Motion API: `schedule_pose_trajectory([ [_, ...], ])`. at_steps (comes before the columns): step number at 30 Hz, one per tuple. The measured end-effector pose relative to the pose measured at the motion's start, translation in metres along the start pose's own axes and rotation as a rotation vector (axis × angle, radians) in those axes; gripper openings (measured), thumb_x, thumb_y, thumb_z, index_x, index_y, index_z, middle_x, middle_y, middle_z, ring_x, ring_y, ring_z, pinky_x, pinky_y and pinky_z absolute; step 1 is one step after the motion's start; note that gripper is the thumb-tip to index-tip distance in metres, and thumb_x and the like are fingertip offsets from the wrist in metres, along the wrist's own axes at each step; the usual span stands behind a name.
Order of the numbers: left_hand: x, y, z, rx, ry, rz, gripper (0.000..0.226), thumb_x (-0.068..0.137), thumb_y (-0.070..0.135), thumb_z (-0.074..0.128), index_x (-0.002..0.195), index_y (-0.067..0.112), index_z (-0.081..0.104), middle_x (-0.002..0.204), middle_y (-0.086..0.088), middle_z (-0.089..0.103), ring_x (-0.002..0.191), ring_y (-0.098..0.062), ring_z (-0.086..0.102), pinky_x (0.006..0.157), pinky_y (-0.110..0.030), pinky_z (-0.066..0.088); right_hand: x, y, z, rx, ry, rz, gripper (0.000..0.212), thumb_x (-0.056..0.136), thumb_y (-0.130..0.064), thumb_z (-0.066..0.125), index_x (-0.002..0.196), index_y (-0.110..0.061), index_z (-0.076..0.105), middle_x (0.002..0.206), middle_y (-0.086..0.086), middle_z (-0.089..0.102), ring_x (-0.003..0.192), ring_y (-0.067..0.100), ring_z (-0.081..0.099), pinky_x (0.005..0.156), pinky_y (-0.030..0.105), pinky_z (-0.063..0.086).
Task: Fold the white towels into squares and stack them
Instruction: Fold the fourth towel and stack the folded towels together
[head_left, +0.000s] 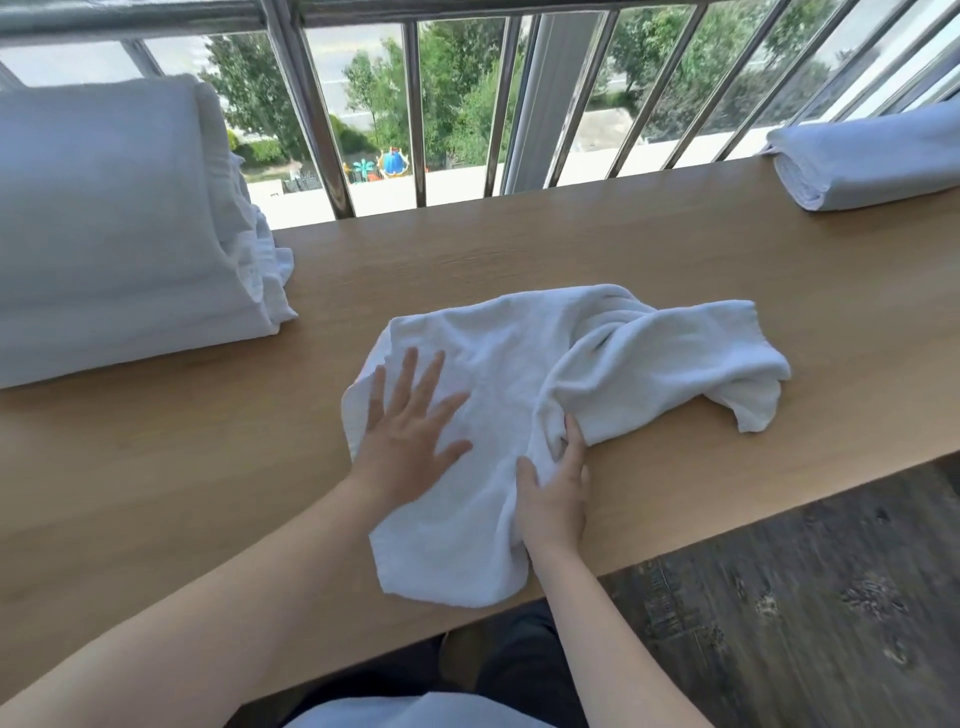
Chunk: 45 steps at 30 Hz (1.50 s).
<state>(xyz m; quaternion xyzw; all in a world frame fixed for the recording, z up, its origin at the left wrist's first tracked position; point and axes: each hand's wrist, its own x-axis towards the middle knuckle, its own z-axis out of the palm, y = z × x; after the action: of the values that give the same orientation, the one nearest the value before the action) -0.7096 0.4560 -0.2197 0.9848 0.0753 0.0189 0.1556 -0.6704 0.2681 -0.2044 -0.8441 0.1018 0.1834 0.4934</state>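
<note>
A rumpled white towel (509, 364) lies on the wooden table (675, 260), its near end reaching the table's front edge. My left hand (410, 436) presses flat on the towel's left part with fingers spread. My right hand (556, 493) grips a raised fold of the towel near its middle, thumb on one side and fingers tucked under the cloth. The towel's right part is bunched and twisted. A tall pile of white towels (104, 228) sits at the left of the table. A folded white towel (872, 166) lies at the far right.
A metal railing (415, 114) with vertical bars runs along the table's far edge, with trees and a street beyond. Dark wood flooring (805, 597) shows at the lower right, past the table's front edge. Bare tabletop lies between the pile and the rumpled towel.
</note>
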Motion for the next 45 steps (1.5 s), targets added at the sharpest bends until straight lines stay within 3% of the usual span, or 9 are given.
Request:
schedule_pose_trajectory([
  [4, -0.014, 0.027, 0.029, 0.001, -0.346, -0.005, 0.075, 0.095, 0.069, 0.019, 0.158, 0.039, -0.007, 0.164, 0.011, -0.025, 0.15, -0.02, -0.029, 0.119, -0.046, -0.021, 0.0, 0.0, -0.002, -0.004, 0.022, -0.003, 0.07, 0.094, -0.032, 0.065, 0.146, -0.056, 0.024, 0.116, -0.018, 0.038, 0.092, -0.011, 0.045, 0.079, 0.025, 0.038],
  [8, -0.011, 0.013, 0.032, 0.066, -0.356, -0.038, 0.073, 0.091, 0.074, 0.01, 0.148, 0.049, -0.028, 0.157, 0.018, -0.036, 0.144, -0.015, -0.038, 0.116, -0.048, -0.026, -0.002, 0.005, -0.013, -0.02, 0.091, -0.018, 0.07, 0.093, -0.032, 0.065, 0.145, -0.049, 0.023, 0.129, -0.011, 0.043, 0.099, 0.009, 0.056, 0.081, 0.036, 0.05],
  [11, -0.002, -0.005, 0.024, 0.085, -0.335, -0.08, 0.074, 0.094, 0.069, 0.021, 0.156, 0.045, -0.013, 0.161, 0.017, -0.03, 0.147, -0.016, -0.033, 0.118, -0.052, -0.021, -0.005, 0.01, -0.019, -0.018, 0.105, 0.026, 0.069, 0.092, -0.035, 0.067, 0.141, -0.046, 0.02, 0.141, -0.002, 0.046, 0.109, 0.029, 0.059, 0.087, 0.049, 0.054],
  [16, 0.001, 0.022, 0.02, -0.109, -0.283, 0.005, 0.067, 0.094, 0.061, 0.025, 0.157, 0.039, 0.012, 0.166, 0.011, -0.017, 0.15, -0.017, -0.027, 0.122, -0.048, -0.015, -0.009, 0.007, -0.024, 0.071, 0.02, 0.045, 0.065, 0.092, -0.045, 0.066, 0.138, -0.049, 0.02, 0.145, -0.005, 0.044, 0.105, 0.018, 0.058, 0.084, 0.04, 0.05],
  [21, -0.01, 0.05, 0.034, 0.058, -0.443, 0.072, 0.067, 0.096, 0.066, 0.017, 0.155, 0.047, -0.01, 0.161, 0.014, -0.029, 0.145, -0.019, -0.036, 0.117, -0.049, -0.025, 0.005, 0.007, -0.045, 0.07, 0.032, 0.105, 0.045, 0.097, -0.047, 0.055, 0.129, -0.052, 0.023, 0.092, 0.0, 0.063, 0.071, 0.012, 0.061, 0.061, 0.035, 0.046],
  [28, 0.004, 0.085, 0.023, -0.144, -0.311, -0.15, 0.058, 0.1, 0.059, 0.033, 0.153, 0.036, 0.026, 0.166, 0.006, 0.015, 0.154, -0.019, 0.005, 0.123, -0.041, 0.0, 0.052, 0.005, -0.094, -0.003, -0.089, 0.072, 0.047, 0.096, -0.029, 0.055, 0.132, -0.041, 0.026, 0.088, -0.001, 0.06, 0.074, 0.019, 0.06, 0.057, 0.031, 0.042],
  [35, 0.03, 0.172, 0.024, -0.246, 0.124, -0.241, 0.055, 0.091, 0.034, 0.07, 0.14, 0.02, 0.05, 0.146, -0.004, 0.045, 0.131, -0.03, 0.042, 0.109, -0.048, 0.034, 0.119, -0.006, -0.177, -0.076, -0.23, 0.018, 0.041, 0.094, -0.024, 0.053, 0.128, -0.037, 0.034, 0.092, 0.0, 0.06, 0.084, 0.026, 0.063, 0.074, 0.045, 0.056],
  [39, 0.048, 0.212, 0.032, -0.153, 0.156, -0.348, 0.042, 0.086, 0.024, 0.075, 0.127, 0.021, 0.064, 0.137, -0.002, 0.053, 0.125, -0.031, 0.044, 0.102, -0.044, 0.032, 0.158, -0.014, -0.213, -0.132, -0.282, -0.052, 0.038, 0.095, -0.016, 0.05, 0.129, -0.029, 0.04, 0.114, -0.008, 0.058, 0.088, 0.019, 0.06, 0.075, 0.037, 0.054],
  [45, 0.075, 0.241, 0.041, -0.325, 0.083, -0.409, 0.035, 0.092, 0.03, 0.07, 0.126, 0.027, 0.064, 0.11, 0.011, 0.066, 0.095, -0.01, 0.058, 0.08, -0.019, 0.036, 0.2, -0.038, -0.228, -0.316, -0.299, -0.149, 0.039, 0.094, -0.018, 0.048, 0.13, -0.032, 0.043, 0.097, -0.001, 0.061, 0.092, 0.016, 0.063, 0.07, 0.03, 0.049],
])
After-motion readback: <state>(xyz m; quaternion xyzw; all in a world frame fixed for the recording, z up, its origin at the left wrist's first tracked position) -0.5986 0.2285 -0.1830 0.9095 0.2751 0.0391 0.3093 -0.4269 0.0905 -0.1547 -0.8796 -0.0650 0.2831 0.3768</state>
